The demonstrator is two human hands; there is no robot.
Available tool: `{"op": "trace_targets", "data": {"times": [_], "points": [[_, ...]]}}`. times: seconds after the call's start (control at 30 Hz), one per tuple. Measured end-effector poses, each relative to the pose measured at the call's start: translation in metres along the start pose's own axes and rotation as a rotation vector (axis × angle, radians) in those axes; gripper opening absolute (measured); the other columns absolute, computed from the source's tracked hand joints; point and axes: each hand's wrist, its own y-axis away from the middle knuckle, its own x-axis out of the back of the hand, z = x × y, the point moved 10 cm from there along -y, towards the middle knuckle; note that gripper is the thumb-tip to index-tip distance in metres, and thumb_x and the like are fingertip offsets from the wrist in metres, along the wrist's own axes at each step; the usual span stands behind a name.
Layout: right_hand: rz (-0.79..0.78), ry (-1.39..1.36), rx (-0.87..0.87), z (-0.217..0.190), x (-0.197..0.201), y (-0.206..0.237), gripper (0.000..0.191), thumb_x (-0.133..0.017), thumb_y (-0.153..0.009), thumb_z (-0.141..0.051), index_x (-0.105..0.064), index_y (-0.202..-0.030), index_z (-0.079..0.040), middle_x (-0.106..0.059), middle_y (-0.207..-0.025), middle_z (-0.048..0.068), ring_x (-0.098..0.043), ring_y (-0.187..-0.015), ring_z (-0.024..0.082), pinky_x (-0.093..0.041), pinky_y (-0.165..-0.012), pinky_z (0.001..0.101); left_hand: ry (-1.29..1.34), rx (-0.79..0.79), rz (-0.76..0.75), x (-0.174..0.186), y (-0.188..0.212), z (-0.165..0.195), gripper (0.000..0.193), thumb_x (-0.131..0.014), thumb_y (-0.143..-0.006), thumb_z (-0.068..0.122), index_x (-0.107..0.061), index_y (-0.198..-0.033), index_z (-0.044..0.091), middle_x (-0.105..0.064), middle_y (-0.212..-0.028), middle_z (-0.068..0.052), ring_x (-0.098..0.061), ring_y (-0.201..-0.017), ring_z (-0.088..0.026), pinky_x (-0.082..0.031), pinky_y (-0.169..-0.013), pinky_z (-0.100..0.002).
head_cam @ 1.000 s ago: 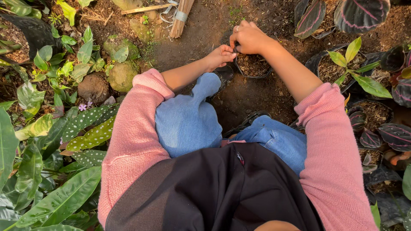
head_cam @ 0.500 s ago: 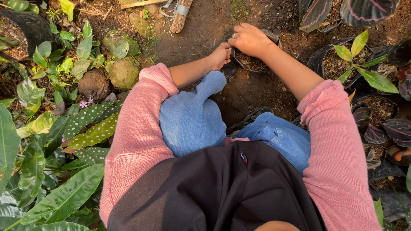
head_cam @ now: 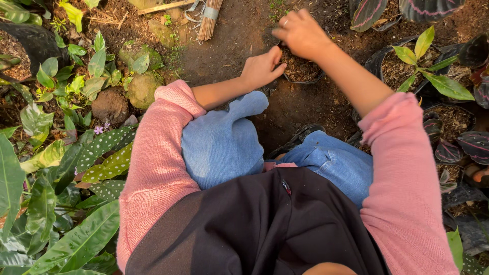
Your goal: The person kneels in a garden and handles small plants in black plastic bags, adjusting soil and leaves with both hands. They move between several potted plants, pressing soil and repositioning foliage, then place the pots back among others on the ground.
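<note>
A squatting person's left hand (head_cam: 261, 69) pinches the near rim of a small black soil-filled pot (head_cam: 301, 71) on bare earth just below a bundled broom (head_cam: 210, 19), while the right hand (head_cam: 301, 33) hovers curled over it.

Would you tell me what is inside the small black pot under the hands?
The pot holds coarse brown soil. The right hand covers its far part and the left hand its near-left edge, so whether a plant sits in it cannot be seen.

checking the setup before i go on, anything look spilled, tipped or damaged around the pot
Nothing stands out. The small black pot sits upright, filled with soil, both hands at its rim: left hand, right hand. No spill shows.
</note>
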Motion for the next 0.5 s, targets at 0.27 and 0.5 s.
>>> {"op": "trace_targets", "data": {"times": [0.27,0.5], "points": [[-0.294,-0.444,-0.866,0.078,-0.013,0.109,0.03,-0.073,-0.104,-0.027,-0.058,-0.115,-0.004,-0.074,-0.094,0.018,-0.071,-0.084,0.034,-0.055,-0.073,0.0474,-0.172,-0.44,0.27,0.032,-0.021,0.038,0.034,-0.076,-0.096,0.024,-0.057,-0.123,0.012,-0.059,-0.113,-0.006,-0.066,-0.102,-0.024,-0.057,-0.074,-0.035],[-0.173,-1.062,-1.249,0.06,-0.057,0.176,0.027,-0.062,-0.106,-0.026,-0.052,-0.114,-0.002,-0.065,-0.095,0.009,-0.071,-0.081,0.017,-0.061,-0.058,0.0313,-0.332,-0.588,0.294,0.027,-0.055,0.074,0.034,-0.077,-0.085,0.019,-0.062,-0.115,0.015,-0.061,-0.107,-0.002,-0.064,-0.099,-0.023,-0.053,-0.077,-0.04]]}}
